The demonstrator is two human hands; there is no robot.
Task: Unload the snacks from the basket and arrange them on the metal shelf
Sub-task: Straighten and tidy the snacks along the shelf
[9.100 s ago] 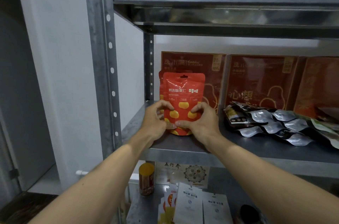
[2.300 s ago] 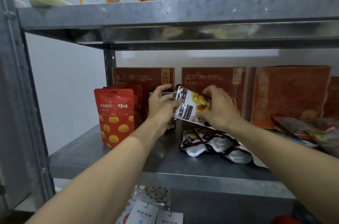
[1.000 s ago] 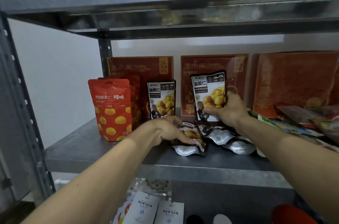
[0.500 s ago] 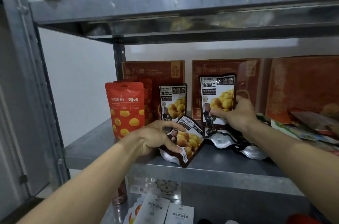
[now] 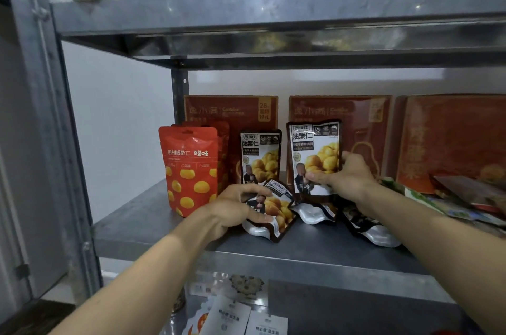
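Note:
On the metal shelf (image 5: 153,222) stand red chestnut pouches (image 5: 189,170) at the left and one black chestnut pouch (image 5: 260,156) upright beside them. My right hand (image 5: 342,173) grips a second black chestnut pouch (image 5: 313,148), held upright in front of the brown boxes. My left hand (image 5: 241,206) grips a third black pouch (image 5: 276,211), tilted and lifted off the shelf's front. More black and silver pouches (image 5: 364,225) lie flat under my right forearm. No basket is in view.
Brown boxes (image 5: 232,112) line the shelf's back wall. Loose flat packets (image 5: 465,197) pile at the right. The shelf above (image 5: 273,11) holds boxes and a green pack. White sachets (image 5: 232,318) lie on the shelf below. A steel upright (image 5: 46,142) stands at the left.
My left hand has raised the tilted black pouch slightly from the pile. My right hand keeps its pouch upright in nearly the same spot.

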